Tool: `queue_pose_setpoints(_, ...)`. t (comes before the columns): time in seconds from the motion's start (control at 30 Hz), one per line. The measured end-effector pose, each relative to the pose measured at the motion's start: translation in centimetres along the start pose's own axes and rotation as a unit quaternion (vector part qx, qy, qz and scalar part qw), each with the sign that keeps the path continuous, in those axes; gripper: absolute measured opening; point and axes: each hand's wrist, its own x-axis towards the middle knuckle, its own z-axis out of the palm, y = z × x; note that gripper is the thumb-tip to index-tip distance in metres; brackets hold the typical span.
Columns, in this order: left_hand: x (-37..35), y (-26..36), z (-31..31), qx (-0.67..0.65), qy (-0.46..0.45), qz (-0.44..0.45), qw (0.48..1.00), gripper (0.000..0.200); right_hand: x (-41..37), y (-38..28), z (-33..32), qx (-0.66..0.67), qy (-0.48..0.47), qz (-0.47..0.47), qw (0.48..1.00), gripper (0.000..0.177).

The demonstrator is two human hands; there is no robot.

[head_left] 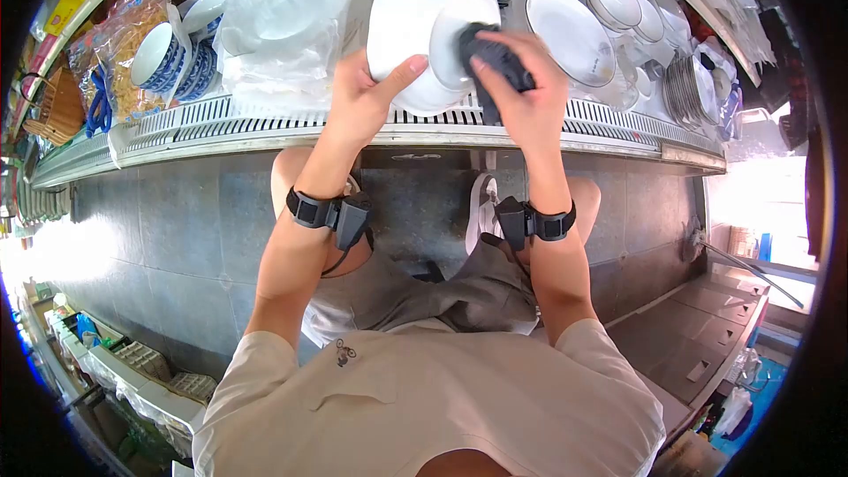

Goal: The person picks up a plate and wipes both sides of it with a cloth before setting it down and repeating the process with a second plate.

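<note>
My left hand [367,97] grips the left edge of a white oval dish [397,22], thumb on top, above the edge of a shelf. On or against the dish's right part shows a smaller white round piece [449,44]; whether it is separate I cannot tell. A dark cloth [502,64] is bunched in my right hand [534,84], pressed on the dish's right side. The cloth is slightly blurred and hides part of the dish.
Along the slotted metal shelf edge [265,128] stand wrapped white plates [287,13], blue-patterned bowls [157,57], an oval plate [571,35] and stacked bowls [616,0]. My knees and a shoe [481,208] are below the shelf.
</note>
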Motion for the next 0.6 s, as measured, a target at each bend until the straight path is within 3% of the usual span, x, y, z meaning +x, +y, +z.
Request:
queue_pose_setpoints(0.07, -0.3, 0.4, 0.0, 0.055, -0.023, 0.000, 0.998, 0.024, 0.3, 0.8, 0.2, -0.009, 0.087, 0.042, 0.995, 0.029)
queue_pose_setpoints(0.1, -0.4, 0.5, 0.0, 0.111, -0.049, 0.002, 0.993, 0.024, 0.4, 0.7, 0.3, -0.010, 0.087, 0.042, 0.995, 0.029)
queue_pose_setpoints(0.17, -0.4, 0.4, -0.1, 0.120, -0.060, -0.020, 0.991, 0.026, 0.6, 0.0, 0.8, -0.032, 0.094, -0.030, 0.995, 0.030)
queue_pose_setpoints(0.3, -0.3, 0.0, -0.4, 0.063, -0.039, -0.027, 0.997, 0.027, 0.3, -1.2, 0.2, 0.014, -0.056, -0.049, 0.997, 0.031)
queue_pose_setpoints(0.33, -0.2, 0.1, -0.4, 0.065, -0.040, -0.026, 0.997, 0.027, 0.4, -0.8, 0.0, 0.014, -0.054, -0.050, 0.997, 0.031)
queue_pose_setpoints(0.43, -0.3, 0.4, 0.0, 0.054, -0.037, -0.017, 0.998, 0.025, 0.3, 0.4, 0.2, 0.010, 0.065, 0.048, 0.997, 0.025)
queue_pose_setpoints(0.5, -0.4, 0.5, 0.3, 0.138, -0.070, -0.004, 0.988, 0.025, 0.3, 0.6, 0.7, 0.054, 0.141, 0.133, 0.980, 0.024)
queue_pose_setpoints(0.53, -0.5, 0.3, 0.6, 0.132, -0.068, 0.006, 0.989, 0.025, 0.1, 0.7, 0.9, 0.054, 0.142, 0.132, 0.980, 0.024)
queue_pose_setpoints(0.6, -0.5, 0.5, 0.5, 0.119, -0.065, -0.009, 0.991, 0.025, -0.1, 0.8, 1.1, 0.029, 0.111, 0.041, 0.993, 0.024)
